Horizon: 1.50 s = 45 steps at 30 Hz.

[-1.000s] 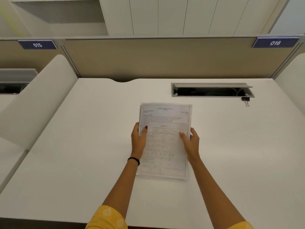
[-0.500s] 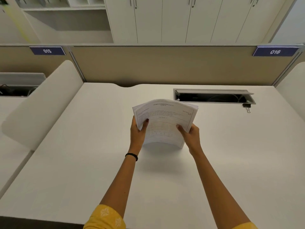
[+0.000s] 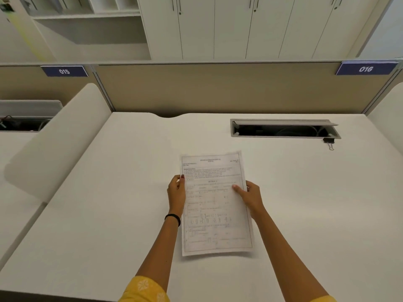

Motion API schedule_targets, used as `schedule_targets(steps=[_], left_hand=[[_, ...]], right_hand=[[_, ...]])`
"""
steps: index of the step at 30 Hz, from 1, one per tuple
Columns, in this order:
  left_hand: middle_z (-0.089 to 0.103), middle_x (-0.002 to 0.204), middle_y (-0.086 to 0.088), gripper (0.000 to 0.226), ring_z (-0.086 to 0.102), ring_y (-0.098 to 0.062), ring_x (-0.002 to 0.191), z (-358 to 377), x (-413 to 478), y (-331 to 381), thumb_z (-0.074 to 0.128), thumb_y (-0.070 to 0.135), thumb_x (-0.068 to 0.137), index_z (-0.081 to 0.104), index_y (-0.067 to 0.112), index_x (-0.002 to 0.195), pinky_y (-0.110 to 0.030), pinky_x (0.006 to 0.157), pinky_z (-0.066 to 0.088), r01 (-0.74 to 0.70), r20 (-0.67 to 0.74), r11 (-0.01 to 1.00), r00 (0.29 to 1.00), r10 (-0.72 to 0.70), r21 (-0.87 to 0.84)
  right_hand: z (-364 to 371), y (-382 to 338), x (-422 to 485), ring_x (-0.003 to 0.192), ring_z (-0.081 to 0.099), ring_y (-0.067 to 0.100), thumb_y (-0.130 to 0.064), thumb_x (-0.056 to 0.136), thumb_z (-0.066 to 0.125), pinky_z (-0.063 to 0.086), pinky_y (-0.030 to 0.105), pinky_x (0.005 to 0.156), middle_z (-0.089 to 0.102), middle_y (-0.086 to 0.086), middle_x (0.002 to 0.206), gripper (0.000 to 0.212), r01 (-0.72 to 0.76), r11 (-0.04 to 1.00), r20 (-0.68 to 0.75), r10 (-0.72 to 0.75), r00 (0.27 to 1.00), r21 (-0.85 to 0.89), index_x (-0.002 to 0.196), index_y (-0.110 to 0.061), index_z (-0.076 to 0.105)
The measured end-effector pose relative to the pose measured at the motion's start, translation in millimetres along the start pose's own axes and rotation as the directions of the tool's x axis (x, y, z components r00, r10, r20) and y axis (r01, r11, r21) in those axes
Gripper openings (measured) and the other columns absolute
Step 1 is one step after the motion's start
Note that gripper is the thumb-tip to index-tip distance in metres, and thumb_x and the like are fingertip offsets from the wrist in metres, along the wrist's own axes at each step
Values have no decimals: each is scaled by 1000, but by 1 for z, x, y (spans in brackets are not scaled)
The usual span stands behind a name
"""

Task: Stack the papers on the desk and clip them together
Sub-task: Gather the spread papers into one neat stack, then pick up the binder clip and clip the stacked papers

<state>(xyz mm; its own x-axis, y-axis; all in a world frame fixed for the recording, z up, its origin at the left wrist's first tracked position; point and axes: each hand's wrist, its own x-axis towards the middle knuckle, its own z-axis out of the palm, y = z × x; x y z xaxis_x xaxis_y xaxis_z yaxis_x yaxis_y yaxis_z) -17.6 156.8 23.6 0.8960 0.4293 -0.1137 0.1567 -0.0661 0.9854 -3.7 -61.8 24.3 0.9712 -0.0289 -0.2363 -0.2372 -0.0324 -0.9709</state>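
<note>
Papers (image 3: 216, 205) were held over the mid surface (image 3: 109, 214). The left hand (image 3: 176, 192) gripped their left edge and the right hand (image 3: 250, 196) their right, thumbs on top. The printed sheets were squared (corners slightly curled). A binder clip (image 3: 329, 142) lay far right.

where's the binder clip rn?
Head view: the clip lies on the desk, far right, by the near right corner of the cable tray, beyond and right of the papers.
</note>
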Motion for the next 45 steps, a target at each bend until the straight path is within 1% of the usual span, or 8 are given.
schedule_targets(steps=[7,12,20,23,27,32,39,45], left_hand=[[59,67,-4,29,49,-15,61,-4,10,-36,48,20,95,60,-1,79,-25,60,38,77,24,959,996,-86,271],[60,67,-11,26,54,-26,64,-7,13,-46,52,18,91,60,5,70,-19,51,30,99,-46,896,995,-88,433],[64,105,-12,21,60,-28,94,-9,23,-46,60,16,85,55,9,103,-33,73,47,216,-127,843,976,-176,492],[50,119,-16,37,47,-32,112,-1,29,-45,64,12,82,50,10,116,-42,87,45,125,-154,729,988,-27,673],[46,131,-9,40,40,-27,122,32,35,-36,59,3,83,53,14,121,-39,100,38,-161,68,669,984,162,725],[46,136,-5,31,39,-22,128,93,45,-33,51,15,93,53,15,124,-30,108,32,-424,494,699,862,115,576],[26,153,6,41,20,-13,142,184,69,-23,43,26,97,42,19,137,-28,113,21,-516,718,684,696,-16,516],[29,152,6,39,15,-10,144,243,94,-16,46,22,96,46,17,135,-28,115,18,-479,785,779,619,-27,404]], right_hand=[[-12,39,9,82,68,20,-22,83,67,56,29,71,71,5,92,19,-93,977,58,105,993,-190,97,-9,67],[-17,41,18,54,47,17,-23,85,63,38,18,49,53,7,57,33,-28,913,130,89,988,-407,61,-5,50],[-26,36,39,39,59,14,-32,84,63,48,23,47,62,5,52,38,29,725,238,187,953,-688,58,-12,43],[-28,33,48,37,50,11,-42,83,59,47,24,54,59,0,51,43,86,584,232,180,956,-807,54,-15,42],[-32,30,60,46,37,14,-42,87,53,32,23,49,42,-2,50,46,103,523,156,57,986,-846,53,-15,36],[-56,37,78,67,48,21,-22,91,46,32,27,53,52,4,74,26,117,530,16,-193,981,-840,72,-7,54],[-138,54,110,120,46,31,-5,86,49,39,36,99,46,15,136,27,29,618,-186,-281,941,-786,109,-8,63],[-214,53,147,135,29,29,-17,92,50,32,41,110,29,15,147,36,-102,702,-411,-287,865,-705,127,-9,50]])
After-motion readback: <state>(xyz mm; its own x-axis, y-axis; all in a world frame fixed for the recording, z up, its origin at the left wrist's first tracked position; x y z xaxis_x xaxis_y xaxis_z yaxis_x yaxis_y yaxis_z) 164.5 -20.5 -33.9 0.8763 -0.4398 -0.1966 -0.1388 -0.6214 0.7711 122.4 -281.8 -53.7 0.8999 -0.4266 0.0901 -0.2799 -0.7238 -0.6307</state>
